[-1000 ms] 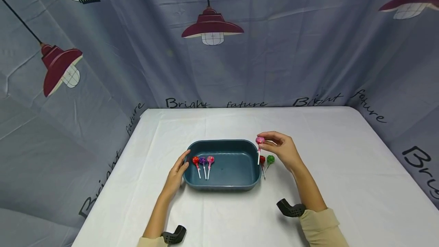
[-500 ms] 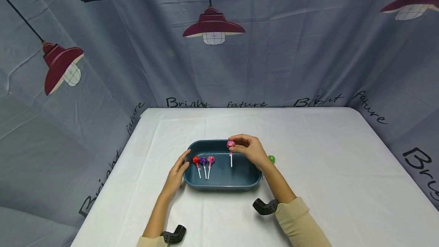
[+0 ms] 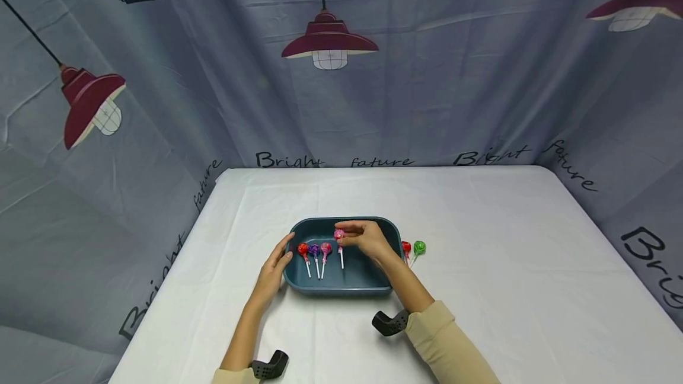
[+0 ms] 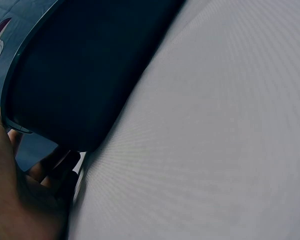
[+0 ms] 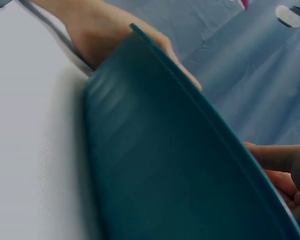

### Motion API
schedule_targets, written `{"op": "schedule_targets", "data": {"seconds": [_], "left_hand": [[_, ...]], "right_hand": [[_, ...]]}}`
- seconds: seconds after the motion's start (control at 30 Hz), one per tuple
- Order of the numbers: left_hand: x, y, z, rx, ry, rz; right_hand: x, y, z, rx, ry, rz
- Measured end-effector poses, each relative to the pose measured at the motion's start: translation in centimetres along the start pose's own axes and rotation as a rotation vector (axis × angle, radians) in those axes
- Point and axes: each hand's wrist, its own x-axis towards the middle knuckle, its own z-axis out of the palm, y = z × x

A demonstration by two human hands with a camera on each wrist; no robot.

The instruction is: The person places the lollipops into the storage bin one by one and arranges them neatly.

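A dark teal tray (image 3: 341,292) stands on the white-covered table in the head view. My left hand (image 3: 271,270) holds its left end, thumb and fingertips at the rim; in the left wrist view that hand (image 4: 25,185) has bent fingers at the outer wall. Over the tray, my right hand (image 3: 368,240) pinches a pink lollipop (image 3: 338,234) by its head, stick pointing down. Left of it, a red lollipop (image 3: 303,249), a purple lollipop (image 3: 314,250) and another pink lollipop (image 3: 326,248) lie in a row inside. The right wrist view hides the held lollipop behind the tray wall.
Just outside the tray's right end lie a second red lollipop (image 3: 406,246) and a green lollipop (image 3: 420,247), their sticks partly hidden. Black wrist devices (image 3: 391,323) sit on both arms. A grey printed curtain (image 3: 453,88) hangs behind the table (image 3: 507,253).
My right hand has carried the pink lollipop leftward from the tray's right edge and lowered it beside the row. The left hand has stayed at the tray's left end.
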Motion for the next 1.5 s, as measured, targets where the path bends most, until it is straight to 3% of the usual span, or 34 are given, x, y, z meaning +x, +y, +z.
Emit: {"op": "schedule_targets", "data": {"seconds": [0.1, 0.2, 0.37, 0.53, 1.07, 1.5], "left_hand": [[-0.3, 1.1, 0.0, 0.01, -0.011, -0.004], [-0.5, 1.7, 0.0, 0.024, -0.011, -0.015], [-0.5, 2.0, 0.1, 0.019, -0.014, -0.027], [-0.5, 1.9, 0.2, 0.005, -0.021, -0.021], [-0.5, 1.8, 0.2, -0.024, -0.014, -0.028], [-0.5, 1.8, 0.3, -0.013, -0.013, -0.024]], "right_hand": [[0.0, 0.1, 0.3, -0.056, 0.006, 0.014], [0.0, 0.1, 0.6, -0.188, 0.017, 0.011], [0.1, 0.4, 0.7, -0.396, 0.044, -0.025], [0.2, 0.6, 0.6, -0.514, 0.03, -0.052], [-0.1, 1.0, 0.9, -0.539, -0.001, -0.055], [0.6, 1.8, 1.1, -0.663, -0.007, -0.132]]}}
